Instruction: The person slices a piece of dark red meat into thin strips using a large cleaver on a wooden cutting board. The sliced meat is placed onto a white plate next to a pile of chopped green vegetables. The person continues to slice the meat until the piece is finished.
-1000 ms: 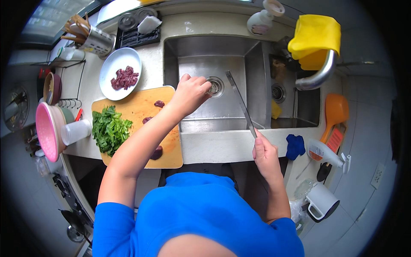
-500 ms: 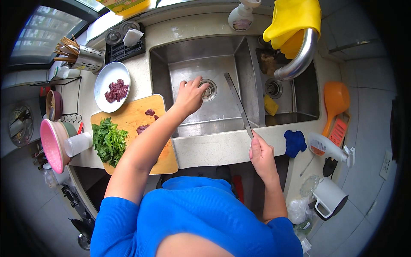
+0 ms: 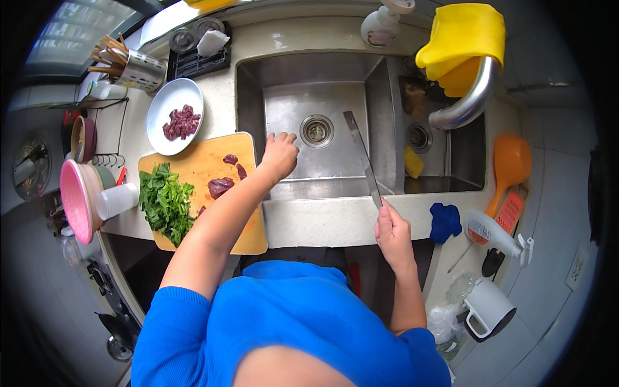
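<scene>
Steel knife (image 3: 363, 160) gripped in right hand (image 3: 394, 237): best aimed clear of loose-fingered left hand (image 3: 280, 158) near left edge of sink (image 3: 290, 106).

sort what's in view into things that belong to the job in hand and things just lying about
Likely part of the job:
- knife, in the right hand
- cutting board, nearest the left hand
- chopped greens and dark red meat on it
- white plate of cut meat

Apparently just lying about:
- blue cloth
- spray bottle
- orange ladle
- yellow sponge
</scene>
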Demonstrator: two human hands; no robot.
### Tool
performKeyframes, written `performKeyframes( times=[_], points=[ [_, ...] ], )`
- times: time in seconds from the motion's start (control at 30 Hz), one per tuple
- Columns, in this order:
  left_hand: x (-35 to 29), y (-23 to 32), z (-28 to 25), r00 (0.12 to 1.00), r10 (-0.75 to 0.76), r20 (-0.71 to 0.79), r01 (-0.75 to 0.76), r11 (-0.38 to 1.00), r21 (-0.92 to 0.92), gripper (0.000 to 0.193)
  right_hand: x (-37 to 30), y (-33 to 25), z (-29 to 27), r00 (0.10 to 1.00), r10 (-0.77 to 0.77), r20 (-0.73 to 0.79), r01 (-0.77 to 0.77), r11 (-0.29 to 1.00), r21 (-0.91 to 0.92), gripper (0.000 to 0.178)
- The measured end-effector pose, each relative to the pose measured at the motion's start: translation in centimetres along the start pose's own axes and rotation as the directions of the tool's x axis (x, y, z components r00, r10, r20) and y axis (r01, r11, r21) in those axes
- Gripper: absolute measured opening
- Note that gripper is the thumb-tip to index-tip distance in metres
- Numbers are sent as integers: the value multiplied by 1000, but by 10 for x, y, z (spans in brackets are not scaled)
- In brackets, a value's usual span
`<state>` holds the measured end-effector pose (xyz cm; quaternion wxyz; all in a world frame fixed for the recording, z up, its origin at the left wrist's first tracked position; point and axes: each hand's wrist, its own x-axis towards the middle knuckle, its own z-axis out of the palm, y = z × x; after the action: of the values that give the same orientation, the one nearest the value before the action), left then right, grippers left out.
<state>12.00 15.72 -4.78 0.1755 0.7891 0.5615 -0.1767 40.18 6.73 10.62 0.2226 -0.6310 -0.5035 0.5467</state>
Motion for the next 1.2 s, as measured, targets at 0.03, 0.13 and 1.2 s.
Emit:
performKeyframes(
  times=[0.03, 0.13, 1.2],
  points=[
    [-10, 4, 0, 998, 25, -55, -25, 1000, -11, 26, 0, 0, 1, 1000, 5, 3, -5, 1000, -6, 40],
    [-19, 15, 15, 970, 36, -241, -59, 994, -90, 29, 4, 6, 5, 1000, 13, 23, -14, 1000, 13, 41],
    [-199, -70, 35, 677, -423, -602, -55, 787, -615, 23, 54, -70, 210, 756, -123, 643, 483, 767, -421, 40]
  ],
)
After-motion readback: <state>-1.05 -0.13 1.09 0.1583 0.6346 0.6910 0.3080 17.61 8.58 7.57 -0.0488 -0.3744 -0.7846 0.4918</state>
